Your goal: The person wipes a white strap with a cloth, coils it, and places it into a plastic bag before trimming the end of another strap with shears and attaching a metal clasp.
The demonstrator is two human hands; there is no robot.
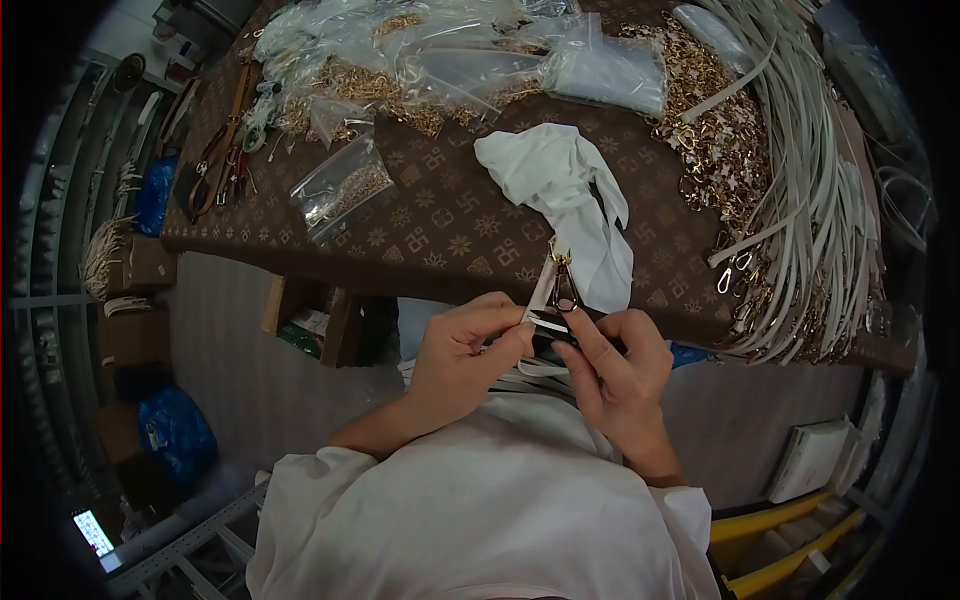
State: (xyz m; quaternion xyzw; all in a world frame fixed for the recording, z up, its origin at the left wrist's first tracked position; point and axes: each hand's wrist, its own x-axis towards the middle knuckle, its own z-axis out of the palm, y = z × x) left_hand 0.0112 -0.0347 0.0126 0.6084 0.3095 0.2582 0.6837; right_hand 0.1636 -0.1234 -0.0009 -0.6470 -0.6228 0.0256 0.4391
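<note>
At the table's near edge, my left hand (458, 355) is closed in a pinch on a pale narrow strap (540, 290). A gold snap hook (563, 283) hangs at the strap's upper end, just above my fingers. My right hand (622, 372) is closed around a small black-handled tool (581, 317) with a pale metal tip; its exact kind is partly hidden by my fingers. The tip meets the strap beside my left fingertips. Behind the hook, a crumpled white cloth (560, 170) lies on the brown patterned tablecloth (440, 220).
Gold snap hooks (705, 130) are heaped at the right beside a bundle of pale straps (810, 170). Plastic bags (470, 75) with gold hardware cover the back. A small zip bag (345, 188) lies left of centre, with hand tools (222, 165) farther left.
</note>
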